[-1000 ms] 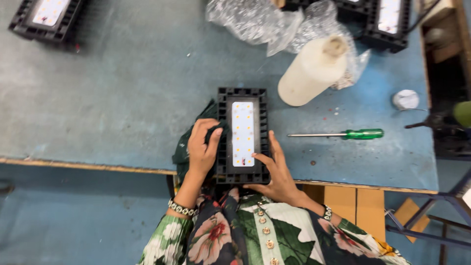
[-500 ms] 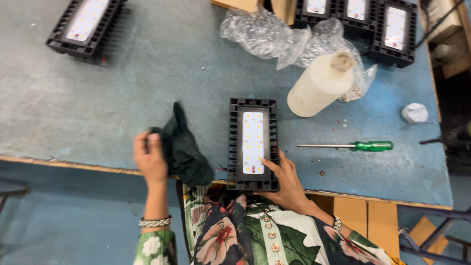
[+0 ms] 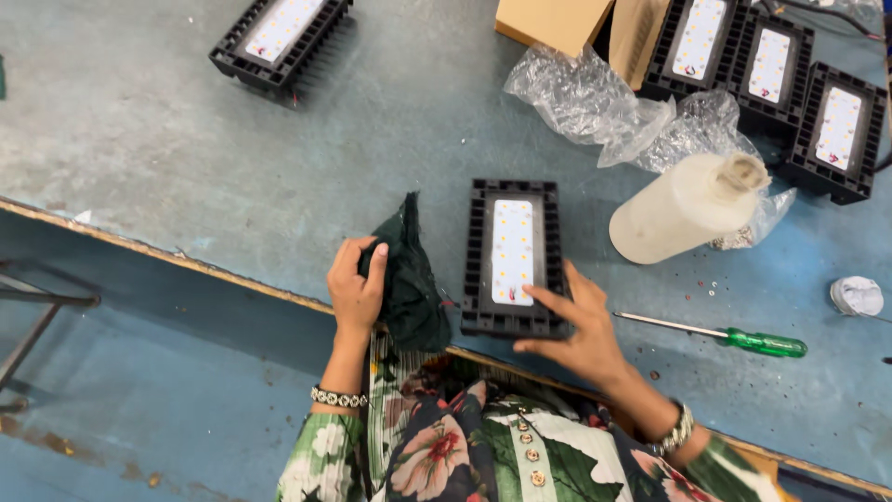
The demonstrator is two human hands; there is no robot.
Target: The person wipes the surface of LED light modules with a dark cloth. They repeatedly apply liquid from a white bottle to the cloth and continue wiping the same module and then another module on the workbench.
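Note:
A black finned lamp unit (image 3: 513,256) with a white panel of small yellow squares lies flat near the front edge of the blue-grey table (image 3: 279,177). My right hand (image 3: 576,325) rests on its near right corner, fingers spread, index finger touching the white panel. My left hand (image 3: 356,288) grips a dark green cloth (image 3: 413,279) just left of the unit, at the table's edge.
A white plastic bottle (image 3: 692,209) lies to the right among crumpled clear wrap (image 3: 595,102). A green-handled screwdriver (image 3: 743,339) lies near my right wrist. Several more lamp units (image 3: 279,37) (image 3: 771,70) and a cardboard box (image 3: 557,23) sit at the back.
My left hand came off the lamp unit, took up the dark cloth and now holds it beside the unit. My right hand moved onto the unit's near right corner.

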